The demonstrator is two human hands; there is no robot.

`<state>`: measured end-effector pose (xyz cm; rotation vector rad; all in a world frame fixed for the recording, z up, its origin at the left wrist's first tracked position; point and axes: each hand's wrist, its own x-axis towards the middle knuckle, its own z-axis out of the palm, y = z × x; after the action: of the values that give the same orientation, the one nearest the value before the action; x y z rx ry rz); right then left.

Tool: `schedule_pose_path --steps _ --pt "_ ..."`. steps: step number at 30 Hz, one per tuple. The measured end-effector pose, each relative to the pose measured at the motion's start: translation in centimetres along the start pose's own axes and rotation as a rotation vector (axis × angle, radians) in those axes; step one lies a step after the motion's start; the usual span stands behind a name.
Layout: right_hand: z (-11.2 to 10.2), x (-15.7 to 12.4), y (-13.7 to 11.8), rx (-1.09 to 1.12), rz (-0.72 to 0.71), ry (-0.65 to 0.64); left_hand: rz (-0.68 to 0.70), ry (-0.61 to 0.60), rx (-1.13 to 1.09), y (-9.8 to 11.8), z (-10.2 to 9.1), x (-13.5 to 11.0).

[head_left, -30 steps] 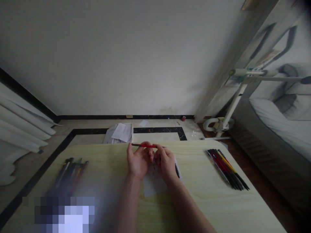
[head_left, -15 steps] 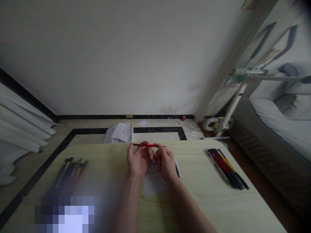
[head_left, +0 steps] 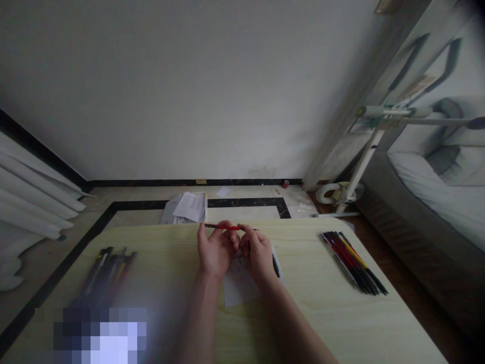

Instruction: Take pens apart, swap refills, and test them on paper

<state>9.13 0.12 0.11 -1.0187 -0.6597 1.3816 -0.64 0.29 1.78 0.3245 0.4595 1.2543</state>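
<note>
Both of my hands hold a thin red pen (head_left: 227, 227) level above the far middle of the pale wooden table (head_left: 322, 313). My left hand (head_left: 214, 250) pinches its left part, fingers curled. My right hand (head_left: 259, 253) grips the right part, fingers closed. Under my hands lies a white sheet of paper (head_left: 238, 288) with faint scribbles. A dark pen (head_left: 276, 266) rests on the paper's right edge, beside my right wrist.
A row of red, black and yellow pens (head_left: 354, 262) lies at the table's right. Another bunch of pens (head_left: 108, 270) lies at the left. Loose papers (head_left: 187, 207) sit on the tiled floor beyond. A white stand (head_left: 364, 162) and a bed (head_left: 435, 192) are at the right.
</note>
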Motion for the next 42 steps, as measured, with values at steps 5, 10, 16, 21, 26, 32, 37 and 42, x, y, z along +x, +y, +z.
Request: schedule_pose_path --steps 5,10,16,21,26,32,37,42 --pt "-0.05 0.07 0.1 -0.012 -0.006 -0.006 0.001 -0.011 -0.002 -0.03 -0.15 0.03" --pt "-0.12 0.04 0.1 -0.009 -0.005 0.0 0.013 -0.011 0.001 0.05 -0.23 0.05" --pt "-0.09 -0.06 0.06 -0.031 -0.009 -0.001 0.014 -0.008 0.001 -0.08 -0.3 0.11" --pt "-0.05 -0.09 0.07 -0.043 -0.006 0.002 0.015 0.002 -0.009 -0.16 -0.22 0.19" --pt "0.09 -0.13 -0.12 -0.032 0.001 -0.006 0.015 -0.006 -0.016 -0.15 -0.23 0.24" --pt "0.2 -0.15 -0.14 -0.043 -0.015 -0.006 0.007 -0.01 0.006 -0.2 -0.35 0.16" --pt "0.17 -0.17 -0.19 -0.082 -0.016 0.009 0.007 -0.017 0.015 -0.11 -0.26 0.12" --pt "0.26 -0.16 -0.28 -0.084 -0.014 0.025 0.003 0.009 0.021 -0.11 0.01 0.12"
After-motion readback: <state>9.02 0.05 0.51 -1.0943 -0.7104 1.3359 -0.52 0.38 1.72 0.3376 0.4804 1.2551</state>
